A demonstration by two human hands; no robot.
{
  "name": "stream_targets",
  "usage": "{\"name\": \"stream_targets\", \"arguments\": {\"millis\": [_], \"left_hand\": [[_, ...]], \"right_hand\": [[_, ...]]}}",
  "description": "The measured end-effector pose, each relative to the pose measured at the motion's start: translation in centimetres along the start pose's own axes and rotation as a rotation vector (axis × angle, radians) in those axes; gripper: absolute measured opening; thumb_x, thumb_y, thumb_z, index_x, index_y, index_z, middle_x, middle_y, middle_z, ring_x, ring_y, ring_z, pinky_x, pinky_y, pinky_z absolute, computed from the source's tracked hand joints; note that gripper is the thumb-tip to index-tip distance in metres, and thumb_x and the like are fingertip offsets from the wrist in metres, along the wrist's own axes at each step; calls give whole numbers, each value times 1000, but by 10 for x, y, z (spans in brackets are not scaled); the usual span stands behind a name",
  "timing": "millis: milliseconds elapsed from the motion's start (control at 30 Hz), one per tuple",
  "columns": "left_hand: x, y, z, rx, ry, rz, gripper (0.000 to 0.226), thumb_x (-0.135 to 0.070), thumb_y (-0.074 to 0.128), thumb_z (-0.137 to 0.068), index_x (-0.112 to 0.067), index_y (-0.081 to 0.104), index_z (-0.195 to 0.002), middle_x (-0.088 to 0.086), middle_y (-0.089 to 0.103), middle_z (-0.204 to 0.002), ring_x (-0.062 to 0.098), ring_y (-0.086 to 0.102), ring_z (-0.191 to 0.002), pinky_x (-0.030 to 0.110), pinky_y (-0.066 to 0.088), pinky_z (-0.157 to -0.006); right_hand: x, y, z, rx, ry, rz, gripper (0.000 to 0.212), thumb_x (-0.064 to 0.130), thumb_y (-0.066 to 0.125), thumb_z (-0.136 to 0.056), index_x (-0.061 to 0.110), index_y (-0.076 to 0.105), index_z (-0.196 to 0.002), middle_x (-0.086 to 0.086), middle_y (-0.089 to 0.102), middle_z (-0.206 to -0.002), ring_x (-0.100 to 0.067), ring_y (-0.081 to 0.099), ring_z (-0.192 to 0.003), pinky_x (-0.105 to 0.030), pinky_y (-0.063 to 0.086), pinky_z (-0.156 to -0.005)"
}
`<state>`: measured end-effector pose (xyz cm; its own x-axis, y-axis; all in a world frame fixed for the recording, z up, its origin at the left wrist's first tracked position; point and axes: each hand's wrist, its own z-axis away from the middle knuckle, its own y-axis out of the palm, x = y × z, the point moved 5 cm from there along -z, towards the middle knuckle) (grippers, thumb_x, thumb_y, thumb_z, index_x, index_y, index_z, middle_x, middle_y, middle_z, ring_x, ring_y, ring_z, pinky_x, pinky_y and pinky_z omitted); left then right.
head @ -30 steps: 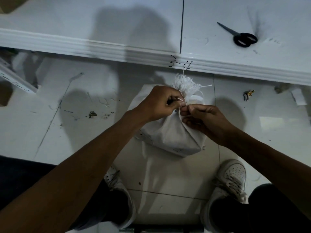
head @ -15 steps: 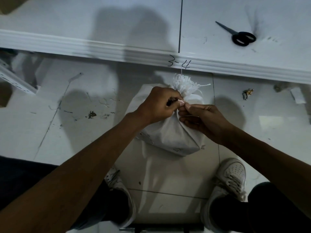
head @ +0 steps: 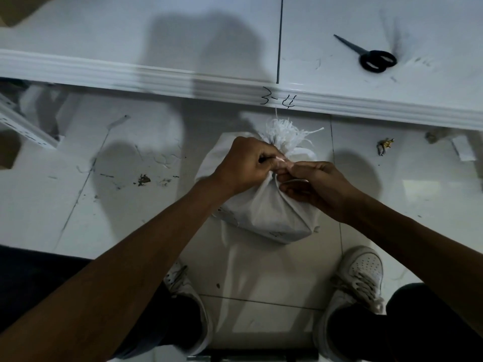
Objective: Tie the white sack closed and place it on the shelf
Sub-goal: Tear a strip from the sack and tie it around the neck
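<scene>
A full white sack [head: 264, 212] stands on the tiled floor between my feet, its frayed mouth [head: 283, 134] gathered upward. My left hand [head: 245, 165] grips the gathered neck from the left, fingers curled, pinching a thin string at its fingertips. My right hand [head: 313, 186] meets it from the right, and a white string loop runs across its fingers. The fingertips of both hands touch at the neck. The white shelf [head: 183, 35] runs across the top of the view, marked "3-4" on its front edge.
Black scissors [head: 371, 57] lie on the shelf at the right. My white shoes [head: 362, 273] flank the sack on the floor. A crumpled scrap [head: 384, 146] lies on the floor to the right, dark debris [head: 143, 178] to the left. A perforated metal rail [head: 23, 126] lies far left.
Both hands stay at the sack's neck. My right hand has shifted slightly and a loop of string now shows across its fingers. The sack has not moved.
</scene>
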<state>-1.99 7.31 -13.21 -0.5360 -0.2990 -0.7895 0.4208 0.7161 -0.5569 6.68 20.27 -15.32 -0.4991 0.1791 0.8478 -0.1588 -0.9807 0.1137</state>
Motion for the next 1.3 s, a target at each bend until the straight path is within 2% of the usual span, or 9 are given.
{"name": "stream_targets", "arguments": {"millis": [167,334,467,601,701,868,1001,1101,1301], "left_hand": [[-2,-3,1,39,-25,58,31,-22,81,-71,-4,78,-96,10,78,-92,9,70,-87,35,57,-82],[1,-4,1,35,-1,11,34,-27,84,-67,-8,79,-95,8,78,-88,13,74,-81,30,58,-79],[4,-4,4,-1,28,-36,29,-28,85,-70,-10,79,-92,1,78,-86,4,69,-83,10,49,-76],[1,-5,6,-45,81,-92,26,-27,83,-72,-10,77,-91,1,78,-85,5,69,-79,19,52,-74],[-2,-6,10,-85,145,-159,24,-27,80,-75,-12,75,-92,2,76,-80,12,70,-75,27,54,-70],[-5,-3,15,-120,308,-261,19,-25,69,-85,-12,79,-94,5,78,-92,18,74,-83,35,58,-68],[-9,0,21,-174,502,-509,13,-21,66,-90,-16,78,-93,4,76,-85,24,72,-68,37,53,-48],[-20,-1,23,-217,555,-686,14,-20,66,-89,-15,72,-78,4,69,-82,20,58,-50,35,41,-37],[-22,-2,26,-183,624,-712,22,-13,63,-89,-12,57,-68,6,59,-73,21,49,-46,35,36,-34]], "right_hand": [[5,3,-3,17,-98,164,20,20,62,-93,6,76,-93,-9,76,-86,-19,70,-79,-26,58,-73],[20,3,-3,72,-376,507,31,12,48,-101,0,71,-83,-11,71,-77,-24,68,-71,-32,57,-72],[27,5,-6,118,-479,851,29,10,46,-101,9,67,-81,-2,71,-74,-16,70,-69,-24,54,-71],[35,11,-4,155,-608,1126,22,6,48,-96,16,60,-81,4,66,-72,-12,64,-67,-12,43,-65],[39,11,-4,164,-656,1182,18,5,50,-94,14,59,-81,1,66,-73,-15,63,-67,-13,42,-62],[39,6,-2,127,-733,1289,22,17,48,-95,7,65,-86,-8,69,-79,-26,63,-71,-36,47,-67],[39,8,0,113,-735,1311,27,22,44,-93,8,64,-81,-8,68,-77,-25,60,-69,-30,40,-64],[38,14,0,137,-713,1226,27,20,42,-88,8,62,-75,4,56,-67,-13,49,-58,-16,35,-59],[37,19,1,135,-700,1207,29,28,36,-84,14,50,-64,10,42,-54,-3,41,-49,-8,33,-55]]}}
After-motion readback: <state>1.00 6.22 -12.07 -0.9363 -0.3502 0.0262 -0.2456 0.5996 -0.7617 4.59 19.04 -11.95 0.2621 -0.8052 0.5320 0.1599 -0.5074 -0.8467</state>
